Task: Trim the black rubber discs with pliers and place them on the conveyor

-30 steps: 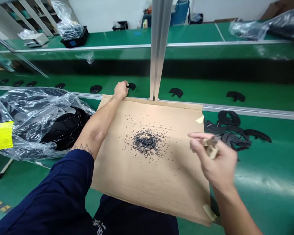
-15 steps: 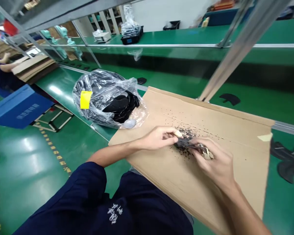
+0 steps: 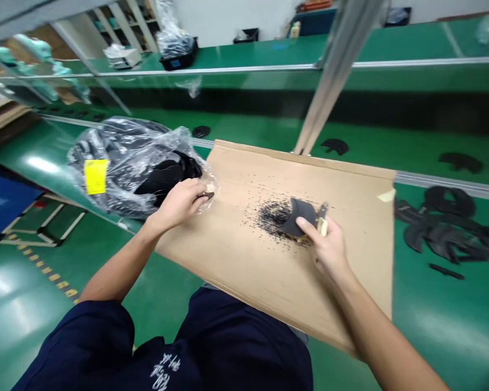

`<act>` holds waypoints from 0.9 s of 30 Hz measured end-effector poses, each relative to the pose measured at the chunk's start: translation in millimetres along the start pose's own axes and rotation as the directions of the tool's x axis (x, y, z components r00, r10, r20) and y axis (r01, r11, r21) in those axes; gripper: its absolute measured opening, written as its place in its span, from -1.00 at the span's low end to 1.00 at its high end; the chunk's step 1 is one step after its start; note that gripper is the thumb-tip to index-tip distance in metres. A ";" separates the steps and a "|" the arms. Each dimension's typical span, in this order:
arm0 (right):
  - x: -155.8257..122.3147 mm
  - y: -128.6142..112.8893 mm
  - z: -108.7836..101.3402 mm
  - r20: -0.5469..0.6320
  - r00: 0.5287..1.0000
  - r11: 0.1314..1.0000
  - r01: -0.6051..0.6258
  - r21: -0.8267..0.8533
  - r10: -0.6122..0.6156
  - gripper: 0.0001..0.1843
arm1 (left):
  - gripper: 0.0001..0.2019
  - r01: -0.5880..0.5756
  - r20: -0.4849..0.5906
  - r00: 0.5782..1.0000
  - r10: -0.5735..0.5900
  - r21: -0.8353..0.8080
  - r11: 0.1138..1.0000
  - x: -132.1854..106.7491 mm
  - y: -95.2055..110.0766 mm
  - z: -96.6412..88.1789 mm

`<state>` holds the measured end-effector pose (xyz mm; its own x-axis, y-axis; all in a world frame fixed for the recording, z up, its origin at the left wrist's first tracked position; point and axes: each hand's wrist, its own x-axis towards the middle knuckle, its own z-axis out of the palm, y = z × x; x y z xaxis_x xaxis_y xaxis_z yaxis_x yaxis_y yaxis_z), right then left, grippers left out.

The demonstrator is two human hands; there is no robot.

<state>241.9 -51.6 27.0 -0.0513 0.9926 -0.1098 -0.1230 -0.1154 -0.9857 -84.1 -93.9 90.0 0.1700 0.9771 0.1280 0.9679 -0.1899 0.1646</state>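
- Left hand [image 3: 181, 202] is pinching a small black piece [image 3: 207, 195] at the plastic bag [image 3: 122, 163] mouth — plenty seemingly waiting inside.
- Right hand [image 3: 328, 247] is clenching a black part [image 3: 301, 214] and tool [image 3: 321, 216] over crumbs [image 3: 271, 217] on the cardboard [image 3: 236, 260].
- Loose parts [image 3: 444, 231] are lying on the worktop [image 3: 452, 326] — probably done.

The cardboard [image 3: 236, 271] fills mid-frame, lying on the bench [image 3: 440, 326]. At its middle sits the crumb pile [image 3: 271, 217], with my right hand [image 3: 328, 247] and its part [image 3: 302, 213] just right of it. The bag [image 3: 122, 157] lies centre left, my left hand [image 3: 179, 203] at its right edge. Loose parts [image 3: 444, 231] lie far right. The post [image 3: 334, 70] stands behind the cardboard.
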 end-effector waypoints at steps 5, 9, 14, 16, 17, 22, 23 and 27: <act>-8.0 1.6 -2.9 0.036 0.997 0.998 -0.066 0.008 0.066 -0.50 | -0.77 -0.095 -0.126 0.992 -0.021 -0.838 0.537 31.2 69.6 36.4; -14.2 -2.8 -6.1 0.075 0.996 0.998 -0.052 0.032 0.049 -0.54 | -0.76 0.009 -0.006 0.999 -0.044 -0.949 0.315 49.1 117.0 74.5; -16.8 -6.6 -8.8 0.107 0.994 1.000 -0.007 -0.014 0.008 -0.57 | -0.76 -0.001 -0.035 0.995 -0.093 -0.940 0.340 48.5 127.6 97.5; -17.0 -6.9 -8.4 0.101 0.995 0.998 -0.002 -0.055 0.007 -0.56 | -0.73 -0.017 -0.051 0.994 -0.093 -0.941 0.337 44.5 128.0 99.9; -17.2 -6.8 -7.8 0.098 0.995 0.997 0.002 -0.074 0.006 -0.56 | -0.72 -0.024 -0.059 0.994 -0.094 -0.942 0.335 42.7 128.4 100.5; -19.5 -6.2 -2.8 0.061 0.998 0.994 0.015 -0.107 -0.009 -0.55 | -0.70 -0.061 -0.107 0.989 -0.099 -0.920 0.387 37.4 130.2 103.5; -20.2 -6.0 -1.9 0.051 0.999 0.994 0.014 -0.111 -0.008 -0.55 | -0.69 -0.063 -0.111 0.989 -0.100 -0.918 0.392 37.1 130.1 104.3; -22.8 -5.3 0.2 0.036 0.999 0.995 0.016 -0.095 -0.012 -0.61 | -0.66 -0.047 -0.067 0.996 -0.061 -0.958 0.282 37.8 130.4 106.3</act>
<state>243.5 -73.7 34.8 -0.0856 0.9920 -0.0930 -0.0287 -0.0958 -0.9950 68.2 -71.5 12.4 0.0982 0.9782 0.1829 0.0879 -0.1916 0.9775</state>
